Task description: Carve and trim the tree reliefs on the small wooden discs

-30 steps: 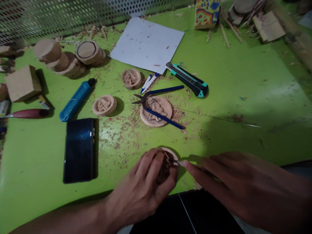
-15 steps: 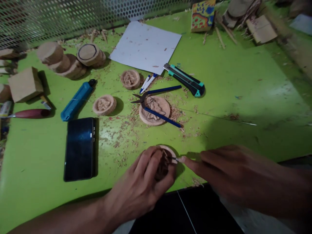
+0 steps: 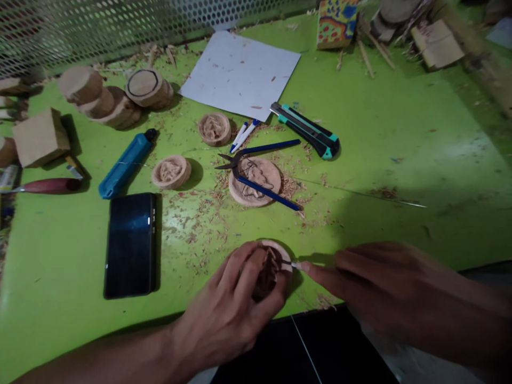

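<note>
Under left grip [image 3: 237, 303] — carved disc [image 3: 281, 250]

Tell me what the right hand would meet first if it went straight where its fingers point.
Most likely the small carved wood disc under the left hand: the right hand points left, and the thin tool it pinches seems to touch the disc's edge.

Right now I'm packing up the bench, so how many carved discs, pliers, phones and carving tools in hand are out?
Carved discs: 4, one gripped by the left hand
Pliers: 1
Phone: 1
Carving tool: 1, in the right hand
Total: 7
</note>
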The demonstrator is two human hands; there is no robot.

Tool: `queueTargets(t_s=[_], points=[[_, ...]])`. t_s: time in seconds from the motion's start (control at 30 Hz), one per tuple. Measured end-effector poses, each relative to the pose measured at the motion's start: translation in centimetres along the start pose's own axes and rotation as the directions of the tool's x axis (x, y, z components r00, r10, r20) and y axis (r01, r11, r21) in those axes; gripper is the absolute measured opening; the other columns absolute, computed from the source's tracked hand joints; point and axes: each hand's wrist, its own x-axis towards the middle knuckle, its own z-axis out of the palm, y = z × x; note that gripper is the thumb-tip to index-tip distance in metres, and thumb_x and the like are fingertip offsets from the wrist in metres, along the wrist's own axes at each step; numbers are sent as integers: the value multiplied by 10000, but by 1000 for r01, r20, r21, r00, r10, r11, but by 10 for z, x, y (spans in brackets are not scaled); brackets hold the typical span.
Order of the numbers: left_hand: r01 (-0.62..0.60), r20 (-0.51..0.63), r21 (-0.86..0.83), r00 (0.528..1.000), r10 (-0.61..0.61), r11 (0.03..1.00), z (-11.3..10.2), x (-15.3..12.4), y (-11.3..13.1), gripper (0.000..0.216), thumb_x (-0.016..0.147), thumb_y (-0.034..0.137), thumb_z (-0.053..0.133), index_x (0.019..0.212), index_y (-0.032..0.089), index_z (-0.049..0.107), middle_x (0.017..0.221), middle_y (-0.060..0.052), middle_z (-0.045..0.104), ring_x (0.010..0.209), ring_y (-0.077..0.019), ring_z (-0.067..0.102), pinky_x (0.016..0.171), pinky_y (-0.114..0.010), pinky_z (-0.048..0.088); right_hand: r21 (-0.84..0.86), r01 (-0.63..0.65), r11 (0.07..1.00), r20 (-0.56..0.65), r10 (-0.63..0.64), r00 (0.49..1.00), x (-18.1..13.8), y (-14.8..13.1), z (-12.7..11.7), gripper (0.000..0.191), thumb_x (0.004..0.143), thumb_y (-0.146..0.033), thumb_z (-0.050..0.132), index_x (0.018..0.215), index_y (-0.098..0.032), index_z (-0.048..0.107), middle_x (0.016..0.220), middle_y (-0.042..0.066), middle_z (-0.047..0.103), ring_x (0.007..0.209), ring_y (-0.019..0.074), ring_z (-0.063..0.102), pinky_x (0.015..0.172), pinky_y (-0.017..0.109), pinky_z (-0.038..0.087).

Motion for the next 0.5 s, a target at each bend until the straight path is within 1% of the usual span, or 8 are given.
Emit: queueTargets(t_s=[0.07,0.13,0.2,0.33,0.5], points=[[2,-15,-4,1000,-3,1000,1,0,0,577,831,112,568,1408,132,563,1310,-261,474,1295,-452,456,884,-635,625,12,5,1000,-7,-5,1000,0,0,1,638,854,22,387,1462,-131,503,1074,66,625,816,206,621,719,387,532],[1,-32,-18,999,-2,1000,2,0,1,569,828,112,582,1397,128,577,1308,-262,475,1295,-447,455,886,-632,627,44,6,999,-23,-5,1000,0,-1,2,546,933,-5,387,1453,-121,506,1049,65,617,804,207,616,707,392,531],[8,-43,-39,999,-9,999,2,0,1,564,821,107,599,1384,125,588,1308,-266,473,1299,-448,448,893,-638,623,67,-1,998,-35,3,999,0,0,3,495,973,-16,385,1441,-120,505,1039,60,615,818,208,623,710,395,534],[35,-45,-74,998,-38,997,3,0,3,563,807,99,624,1369,124,598,1307,-275,465,1317,-454,430,923,-652,606,70,-6,998,-36,8,999,-1,1,5,505,976,2,353,1446,-121,490,1038,58,621,830,202,633,727,391,534],[55,-42,-83,997,-59,995,5,0,3,553,820,133,648,1370,144,598,1320,-270,458,1319,-455,431,925,-648,607,43,12,999,-28,-11,1000,2,1,3,498,972,-13,345,1441,-110,485,1069,74,630,817,201,622,702,378,525]])
